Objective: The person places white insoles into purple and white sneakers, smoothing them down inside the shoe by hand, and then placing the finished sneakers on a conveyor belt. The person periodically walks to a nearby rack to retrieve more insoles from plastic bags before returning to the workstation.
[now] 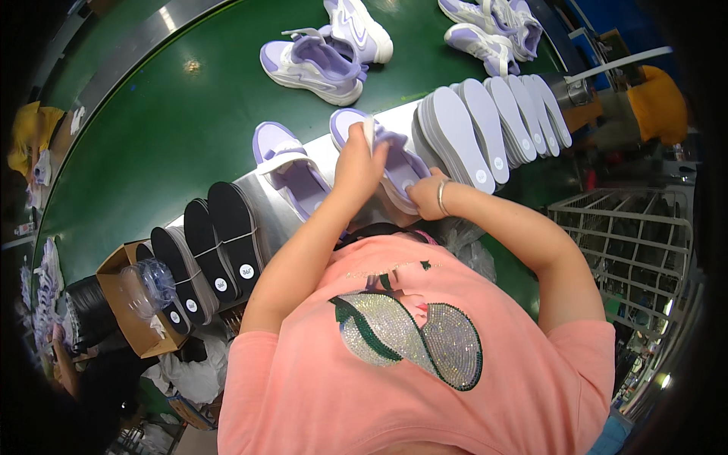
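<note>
A lavender and white sneaker (400, 163) lies on the metal-topped strip in front of me, its toe pointing away and its opening facing up. My left hand (359, 161) is closed on the white flap at the front of its opening, drawing it up. At the heel, my right hand (429, 196) grips the rim, with the thumb near the inside. A matching sneaker (303, 186) lies just to the left, partly covered by my left forearm. Grey-white insoles (455, 136) stand in stacks to the right of my hands.
Bundles of black insoles (239, 227) lean at the left, beside a cardboard box (121, 277) holding clear plastic. Finished-looking sneakers (318, 64) rest farther back on the green conveyor (189, 98), with more sneakers (497, 34) at far right. A wire basket (629, 227) stands right.
</note>
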The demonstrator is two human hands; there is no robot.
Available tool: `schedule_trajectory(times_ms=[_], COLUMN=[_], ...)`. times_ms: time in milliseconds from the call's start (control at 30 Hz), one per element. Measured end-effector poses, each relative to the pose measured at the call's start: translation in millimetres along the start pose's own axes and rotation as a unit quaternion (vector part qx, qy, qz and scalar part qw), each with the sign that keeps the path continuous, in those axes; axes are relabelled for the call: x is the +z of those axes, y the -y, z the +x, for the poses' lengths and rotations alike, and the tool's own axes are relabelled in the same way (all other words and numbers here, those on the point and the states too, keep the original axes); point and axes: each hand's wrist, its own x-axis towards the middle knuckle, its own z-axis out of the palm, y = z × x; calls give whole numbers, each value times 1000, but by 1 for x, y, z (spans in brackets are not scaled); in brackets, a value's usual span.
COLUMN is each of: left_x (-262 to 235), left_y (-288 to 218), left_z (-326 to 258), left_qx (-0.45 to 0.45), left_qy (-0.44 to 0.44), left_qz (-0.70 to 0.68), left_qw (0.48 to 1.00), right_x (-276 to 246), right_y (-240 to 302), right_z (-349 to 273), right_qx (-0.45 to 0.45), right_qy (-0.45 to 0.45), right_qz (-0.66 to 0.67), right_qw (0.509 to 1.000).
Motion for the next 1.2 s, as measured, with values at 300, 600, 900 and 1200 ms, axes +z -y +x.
schedule_trajectory(times_ms=[300,600,900,1200], left_x=[-72,-75,-219,-101], left_y=[-6,21,81,56], left_z=[-61,-12,113,115], left_qx=[-119,-151,-211,7], left_qy=[120,-1,-190,-65], left_qz=[249,203,330,114], left_qw=[954,967,900,991], right_x=[-21,-118,-117,-141], right_y=[64,64,36,8], right_z=[14,-139,-164,-134], right_qx=[-25,-613,-644,-629], right_qy=[-68,-152,-139,-87], right_qz=[98,600,621,605], right_qw=[993,492,424,481])
